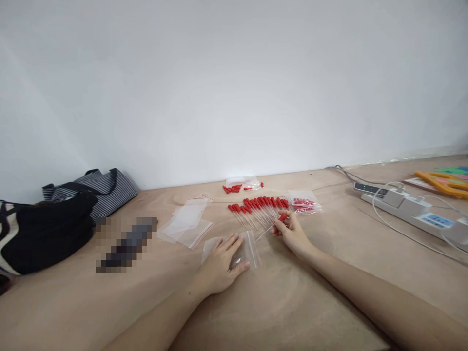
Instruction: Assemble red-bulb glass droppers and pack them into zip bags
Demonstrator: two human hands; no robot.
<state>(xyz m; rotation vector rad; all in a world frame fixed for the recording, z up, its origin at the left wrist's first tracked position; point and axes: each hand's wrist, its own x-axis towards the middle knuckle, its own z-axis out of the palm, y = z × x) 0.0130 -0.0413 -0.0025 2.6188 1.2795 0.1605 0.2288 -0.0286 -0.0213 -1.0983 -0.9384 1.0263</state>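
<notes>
My left hand (224,263) lies with its fingers spread on a clear zip-lock bag (251,246), pressing it against the table. Between the fingers of my right hand (292,231) is a dropper with a red bulb (282,217); its thin clear tube points left toward the bag's mouth. Just beyond, several more red-bulbed droppers (261,204) lie side by side in a fanned row, tubes toward me. A filled bag of droppers (304,202) rests at the row's right end. Loose red bulbs (232,188) lie near the wall beside another clear bag (241,181).
Several flat clear bags (190,219) overlap left of the droppers. Farther left are a blurred-out dark object (127,246), a black bag (51,234) and a striped bag (113,192). On the right stand a power strip (420,209) with cables and orange-handled scissors (442,183).
</notes>
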